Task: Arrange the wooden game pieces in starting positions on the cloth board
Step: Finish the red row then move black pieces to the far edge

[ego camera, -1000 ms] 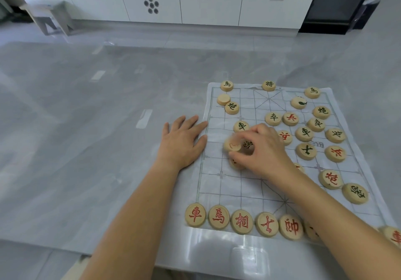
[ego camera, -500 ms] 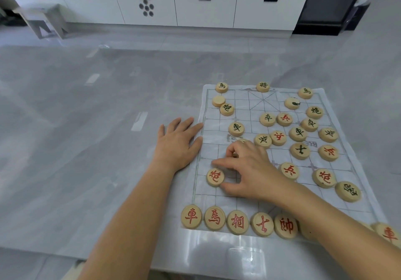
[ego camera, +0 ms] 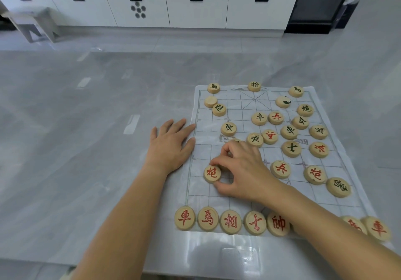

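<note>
A white cloth board with a printed grid lies on the grey table. Round wooden pieces with red or black characters are spread over it. Several red pieces stand in a row along the near edge. My right hand pinches a red-lettered piece between thumb and forefinger, low on the board's left side. My left hand lies flat on the table, its fingertips pressing the cloth's left edge. Black and red pieces are mixed on the right half.
The glossy grey table stretches far to the left and back. White cabinets line the far wall, a dark unit stands at the right, and a grey stool sits at the far left.
My right hand carried the red piece from the board's middle down and left and set it on the cloth, fingers still round it. The left hand stayed put.
</note>
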The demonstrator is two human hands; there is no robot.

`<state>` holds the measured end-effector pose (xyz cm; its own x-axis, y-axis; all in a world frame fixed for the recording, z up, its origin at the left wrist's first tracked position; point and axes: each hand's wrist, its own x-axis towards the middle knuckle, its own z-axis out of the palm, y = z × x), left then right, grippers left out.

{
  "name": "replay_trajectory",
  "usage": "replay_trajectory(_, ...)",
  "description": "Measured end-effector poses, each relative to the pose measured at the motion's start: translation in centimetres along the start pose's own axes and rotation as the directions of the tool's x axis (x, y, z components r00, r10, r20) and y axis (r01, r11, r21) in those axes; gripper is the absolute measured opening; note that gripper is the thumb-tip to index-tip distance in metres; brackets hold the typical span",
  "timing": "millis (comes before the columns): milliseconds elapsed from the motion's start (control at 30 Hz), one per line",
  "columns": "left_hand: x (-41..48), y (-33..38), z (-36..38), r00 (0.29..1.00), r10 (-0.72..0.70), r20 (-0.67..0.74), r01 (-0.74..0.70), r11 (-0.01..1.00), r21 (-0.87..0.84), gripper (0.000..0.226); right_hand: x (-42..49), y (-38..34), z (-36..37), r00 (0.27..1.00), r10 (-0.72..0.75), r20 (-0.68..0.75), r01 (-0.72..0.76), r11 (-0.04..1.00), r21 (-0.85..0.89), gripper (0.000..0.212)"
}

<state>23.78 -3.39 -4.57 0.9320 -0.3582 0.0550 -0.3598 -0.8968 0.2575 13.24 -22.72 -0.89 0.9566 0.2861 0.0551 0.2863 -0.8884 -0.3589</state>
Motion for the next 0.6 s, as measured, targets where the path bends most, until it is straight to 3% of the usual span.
replay_trajectory(67, 0.0, 0.0, 0.0, 1.000, 0.001, 0.003, -0.001, 1.000, 0.009, 0.048, -0.4, 0.7, -1.1, 0.998, 0.056, 0.025, -0.057, 0.997, 0.046, 0.063)
replay_trajectory(167, 0.0, 0.0, -0.1, 1.000, 0.001, 0.012, -0.002, 1.000, 0.001, 0.048, -2.3, 3.5, -4.0, 0.957, 0.281, -0.077, -0.271, 0.956, 0.113, 0.070)
replay_trajectory(300, 0.0, 0.0, -0.1, 1.000, 0.001, 0.018, -0.001, 1.000, -0.002, 0.048, -6.0, 6.8, -5.7, 0.872, 0.488, -0.046, -0.490, 0.866, -0.104, 0.060)
replay_trajectory(367, 0.0, 0.0, -0.1, 1.000, 0.001, 0.019, -0.001, 1.000, -0.004, 0.047, -6.8, 7.1, -5.1, 0.872, 0.489, -0.004, -0.481, 0.856, -0.192, 0.056)
replay_trajectory(500, 0.0, 0.1, -0.2, 1.000, -0.004, 0.017, 0.004, 1.000, -0.009, 0.047, -5.9, 5.4, -5.2, 0.905, 0.417, -0.086, -0.424, 0.902, -0.082, 0.041)
replay_trajectory(600, 0.0, 0.1, -0.3, 1.000, -0.003, 0.020, 0.003, 1.000, -0.010, 0.047, -3.3, 3.0, -4.8, 0.939, 0.343, -0.021, -0.342, 0.925, -0.167, 0.042)
